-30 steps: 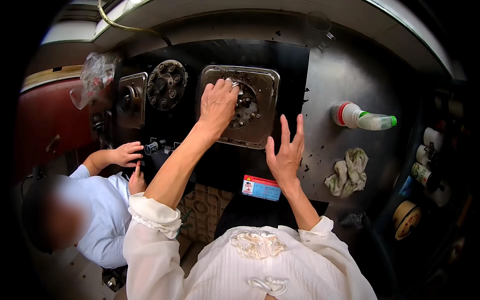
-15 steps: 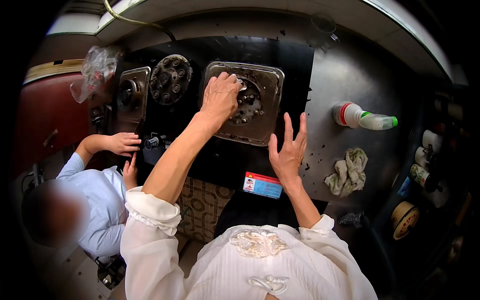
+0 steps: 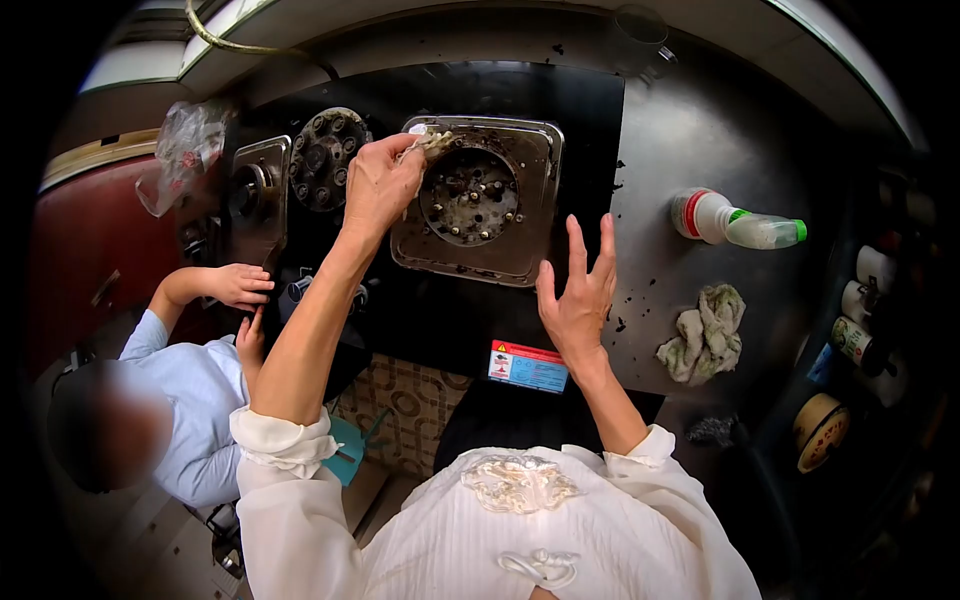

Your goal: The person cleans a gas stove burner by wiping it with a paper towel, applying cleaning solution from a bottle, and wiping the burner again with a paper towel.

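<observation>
My left hand [image 3: 385,180] is closed on a crumpled, stained wipe [image 3: 434,145]. It presses the wipe at the upper left corner of a square metal burner tray [image 3: 537,240] on a black glass stove [image 3: 590,110]. Dark grime and crumbs cover the tray's round burner opening [image 3: 470,195]. My right hand [image 3: 578,300] holds nothing; its fingers are spread at the stove's right edge, beside the tray. Left of the tray lies a removed round burner head [image 3: 328,160].
Right of the stove, a spray bottle [image 3: 738,222] lies on the steel counter [image 3: 680,140], near a dirty crumpled rag [image 3: 703,335]. A clear glass mug [image 3: 640,45] stands behind. At left, another person's hand [image 3: 240,286] rests by the stove, near a plastic bag [image 3: 190,150].
My left hand has moved left with the wipe, from the burner opening to the tray's upper left corner. My right hand stays about where it was, fingers spread.
</observation>
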A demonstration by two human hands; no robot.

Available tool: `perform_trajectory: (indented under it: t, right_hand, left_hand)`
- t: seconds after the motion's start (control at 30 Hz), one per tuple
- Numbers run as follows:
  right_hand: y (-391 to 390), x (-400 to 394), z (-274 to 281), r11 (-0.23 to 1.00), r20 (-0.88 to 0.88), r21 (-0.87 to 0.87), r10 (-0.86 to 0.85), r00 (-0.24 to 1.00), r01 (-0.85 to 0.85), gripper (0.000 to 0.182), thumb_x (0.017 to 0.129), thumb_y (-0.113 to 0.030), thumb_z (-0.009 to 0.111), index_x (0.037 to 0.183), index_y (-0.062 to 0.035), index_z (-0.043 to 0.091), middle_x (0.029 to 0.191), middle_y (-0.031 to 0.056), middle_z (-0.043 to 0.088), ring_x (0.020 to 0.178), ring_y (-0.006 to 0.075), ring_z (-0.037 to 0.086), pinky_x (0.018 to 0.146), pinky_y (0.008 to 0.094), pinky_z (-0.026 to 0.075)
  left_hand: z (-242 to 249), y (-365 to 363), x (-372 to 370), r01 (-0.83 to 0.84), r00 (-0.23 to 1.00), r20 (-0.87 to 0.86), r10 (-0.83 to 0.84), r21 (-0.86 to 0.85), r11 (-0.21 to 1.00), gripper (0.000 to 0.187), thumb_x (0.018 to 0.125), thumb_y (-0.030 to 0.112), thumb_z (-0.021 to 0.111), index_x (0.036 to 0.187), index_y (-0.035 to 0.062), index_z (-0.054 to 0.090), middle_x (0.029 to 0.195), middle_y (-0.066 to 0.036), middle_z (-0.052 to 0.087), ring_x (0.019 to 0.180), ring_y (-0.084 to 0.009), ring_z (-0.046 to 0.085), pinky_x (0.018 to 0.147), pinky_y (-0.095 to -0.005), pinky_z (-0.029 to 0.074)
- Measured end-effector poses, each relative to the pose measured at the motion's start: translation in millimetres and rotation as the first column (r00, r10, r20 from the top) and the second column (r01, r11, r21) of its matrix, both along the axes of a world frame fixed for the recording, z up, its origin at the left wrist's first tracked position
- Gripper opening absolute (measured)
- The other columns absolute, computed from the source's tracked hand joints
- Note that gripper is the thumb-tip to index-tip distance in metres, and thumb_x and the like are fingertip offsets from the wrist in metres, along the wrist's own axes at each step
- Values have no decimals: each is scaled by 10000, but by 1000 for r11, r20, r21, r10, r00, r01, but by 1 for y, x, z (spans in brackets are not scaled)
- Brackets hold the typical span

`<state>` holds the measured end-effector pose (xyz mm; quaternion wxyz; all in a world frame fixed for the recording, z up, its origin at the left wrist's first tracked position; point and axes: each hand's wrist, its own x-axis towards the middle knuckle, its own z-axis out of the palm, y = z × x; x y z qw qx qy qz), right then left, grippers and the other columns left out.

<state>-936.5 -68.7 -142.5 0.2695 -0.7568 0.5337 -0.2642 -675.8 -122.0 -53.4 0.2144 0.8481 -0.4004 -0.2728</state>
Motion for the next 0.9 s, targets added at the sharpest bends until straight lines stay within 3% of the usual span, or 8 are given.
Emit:
perform_trajectory:
  t: [0.03, 0.13, 0.23, 0.43, 0.5, 0.63, 0.8, 0.9]
  right_hand:
    - [1, 0, 0, 1000, -15, -2, -3, 1000, 3, 729, 884, -164, 705, 1547, -128, 404, 1611, 230, 235, 1404, 422, 391, 1123, 532, 369]
    - [0, 0, 0, 1000, 0, -3, -2, 1000, 2, 720, 884, -161, 702, 1543, -128, 413, 1603, 241, 247, 1394, 426, 404, 1121, 525, 375]
    - [1, 0, 0, 1000, 13, 3, -4, 1000, 4, 709, 883, -160, 702, 1536, -126, 426, 1599, 247, 254, 1391, 429, 407, 1119, 525, 377]
    - [1, -1, 0, 1000, 11, 17, 5, 1000, -5, 693, 889, -158, 699, 1530, -122, 439, 1611, 246, 233, 1406, 437, 390, 1121, 530, 366]
    - [1, 0, 1, 1000, 9, 19, 15, 1000, -15, 690, 892, -157, 697, 1531, -123, 438, 1615, 245, 224, 1413, 440, 381, 1123, 530, 361]
    - [1, 0, 2, 999, 9, 48, 25, 1000, -25, 686, 899, -146, 691, 1535, -122, 434, 1613, 247, 224, 1444, 448, 341, 1127, 533, 352]
    - [0, 1, 1, 999, 0, 3, 42, 999, -42, 662, 905, -131, 675, 1524, -100, 440, 1604, 254, 217, 1450, 462, 325, 1143, 532, 343]
    - [0, 1, 2, 999, -15, -1, 47, 999, -47, 650, 908, -129, 670, 1516, -93, 446, 1601, 259, 217, 1448, 470, 322, 1146, 530, 344]
  left_hand:
    - [-2, 3, 2, -4, 1000, 3, 4, 4, 1000, 324, 872, 221, 600, 1092, 40, 752, 774, -173, 703, 749, -279, 702, 778, -365, 539]
    - [-8, 13, 0, 207, 915, 367, -169, -68, 976, 306, 833, 182, 590, 1038, 56, 778, 839, -200, 719, 879, -367, 682, 859, -459, 537]
    - [-11, 12, -6, 323, 812, 509, -286, 16, 946, 284, 814, 172, 598, 995, 62, 786, 797, -198, 701, 884, -350, 675, 861, -469, 530]
    - [-9, 11, 0, 218, 808, 549, -213, 57, 974, 289, 836, 238, 619, 1008, 70, 780, 825, -210, 712, 845, -364, 700, 815, -450, 548]
    - [-2, 17, 3, 33, 944, 328, -31, 0, 999, 301, 807, 223, 603, 990, 53, 772, 805, -223, 709, 843, -403, 701, 802, -451, 551]
    - [-11, 35, 6, -97, 982, 159, 105, -57, 994, 289, 835, 244, 622, 991, 49, 767, 837, -203, 722, 847, -388, 703, 811, -432, 549]
    - [-15, 45, 5, 92, 947, 319, -21, -209, 974, 199, 828, 190, 678, 927, 41, 764, 891, -134, 733, 890, -291, 677, 819, -411, 540]
    - [-14, 39, 3, 180, 926, 369, -77, -252, 951, 188, 810, 174, 671, 857, 1, 727, 878, -135, 716, 854, -307, 681, 797, -417, 544]
